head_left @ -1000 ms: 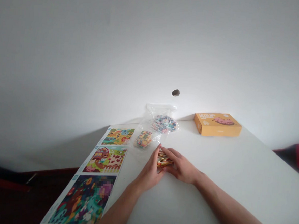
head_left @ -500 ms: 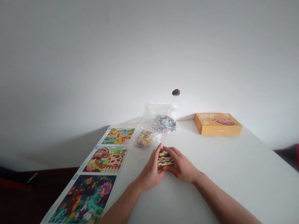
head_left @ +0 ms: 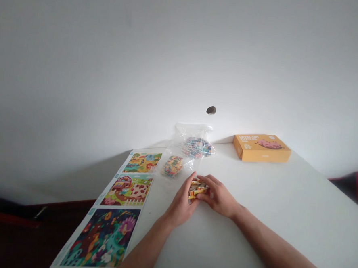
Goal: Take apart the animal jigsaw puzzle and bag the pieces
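My left hand (head_left: pixel 182 203) and my right hand (head_left: pixel 219 197) meet near the middle of the white table (head_left: pixel 283 213). Between them they grip a small stack of colourful puzzle pieces (head_left: pixel 197 188), fingers curled around it from both sides. Just beyond the hands lie two clear plastic bags of puzzle pieces: a nearer one (head_left: pixel 172 166) and a farther one (head_left: pixel 196 145) against the wall.
A long printed sheet with three colourful pictures (head_left: pixel 123 203) lies along the table's left edge. An orange puzzle box (head_left: pixel 261 148) sits at the back right by the white wall. A dark spot (head_left: pixel 211 110) marks the wall above the bags.
Both hands have lifted the stack of pieces slightly and shifted it a little away from me. Nothing else on the table has moved.
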The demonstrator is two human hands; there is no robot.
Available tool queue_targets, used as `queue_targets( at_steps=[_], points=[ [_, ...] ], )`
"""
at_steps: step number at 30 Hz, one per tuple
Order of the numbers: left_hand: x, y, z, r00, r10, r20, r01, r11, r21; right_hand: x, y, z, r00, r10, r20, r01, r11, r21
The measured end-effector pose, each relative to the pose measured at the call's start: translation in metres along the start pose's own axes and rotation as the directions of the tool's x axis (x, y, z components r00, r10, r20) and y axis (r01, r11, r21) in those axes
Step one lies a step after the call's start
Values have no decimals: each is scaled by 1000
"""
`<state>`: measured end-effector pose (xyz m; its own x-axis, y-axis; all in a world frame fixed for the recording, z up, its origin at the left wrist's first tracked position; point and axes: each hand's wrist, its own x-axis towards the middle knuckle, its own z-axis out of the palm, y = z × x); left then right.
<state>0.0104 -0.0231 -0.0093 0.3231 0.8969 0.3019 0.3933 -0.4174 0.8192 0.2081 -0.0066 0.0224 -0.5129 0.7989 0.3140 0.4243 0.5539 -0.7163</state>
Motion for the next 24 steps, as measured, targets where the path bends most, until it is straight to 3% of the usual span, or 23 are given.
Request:
queue_targets(
  at_steps=[6,11,24],
  points=[
    [0,4,-2,999,-29,43,28,999,37,-1,1,-1,1000,19,11,-19,1000,-14],
    [0,5,-2,999,9,40,-11,997,73,0,-1,-1,999,-2,52,4,999,-43],
    [8,29,-22,992,119,44,-122,989,78,-1,-4,-10,998,-67,1,67,997,-40]
  ],
)
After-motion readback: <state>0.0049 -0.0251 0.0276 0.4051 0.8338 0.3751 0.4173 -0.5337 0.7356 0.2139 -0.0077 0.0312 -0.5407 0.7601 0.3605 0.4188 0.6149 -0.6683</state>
